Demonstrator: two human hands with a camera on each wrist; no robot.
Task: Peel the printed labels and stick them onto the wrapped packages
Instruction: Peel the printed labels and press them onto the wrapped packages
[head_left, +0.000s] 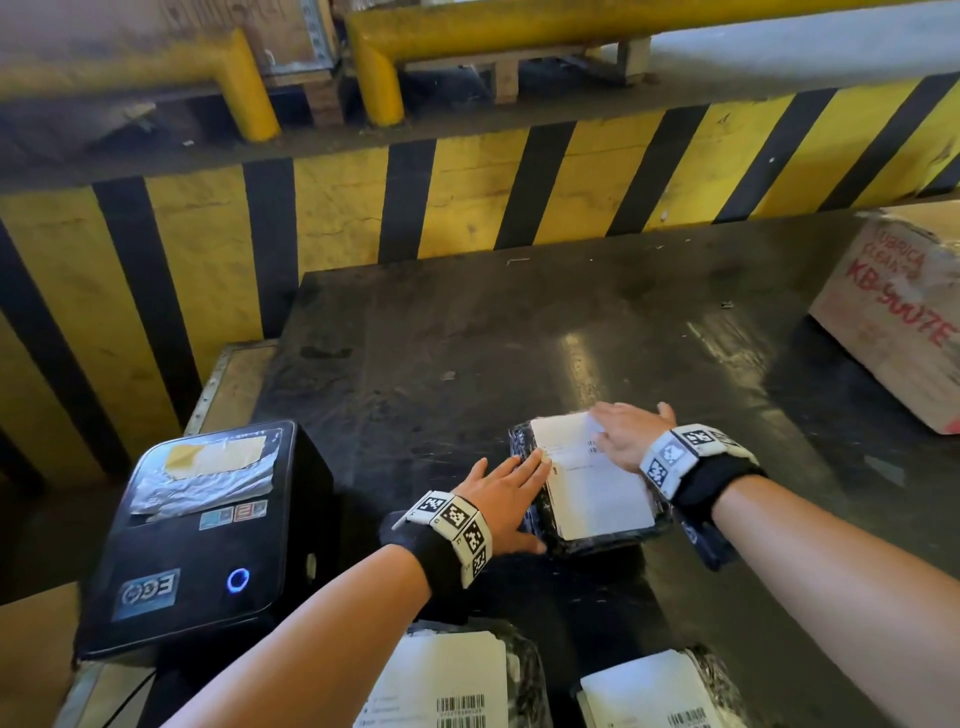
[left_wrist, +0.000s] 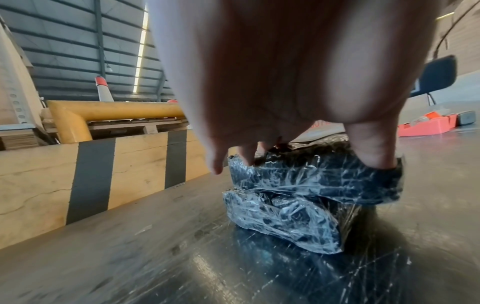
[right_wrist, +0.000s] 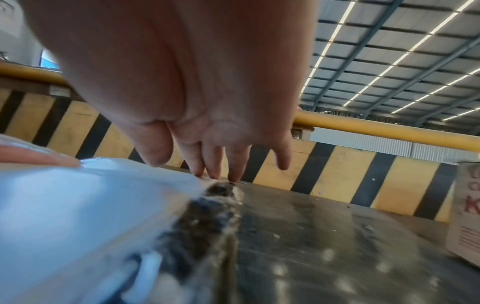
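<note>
Striped barrier (head_left: 467, 197), yellow rails (head_left: 374, 57), skylit roof (right_wrist: 389, 51)

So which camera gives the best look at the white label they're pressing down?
The head view: the whole label shows on the wrapped package under both hands. The right wrist view gives only a blurred white sheet; the left wrist view shows just the package's side.

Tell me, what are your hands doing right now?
Left hand and right hand flat, pressing white label onto black wrapped package. Label printer left; nothing in the way.
</note>
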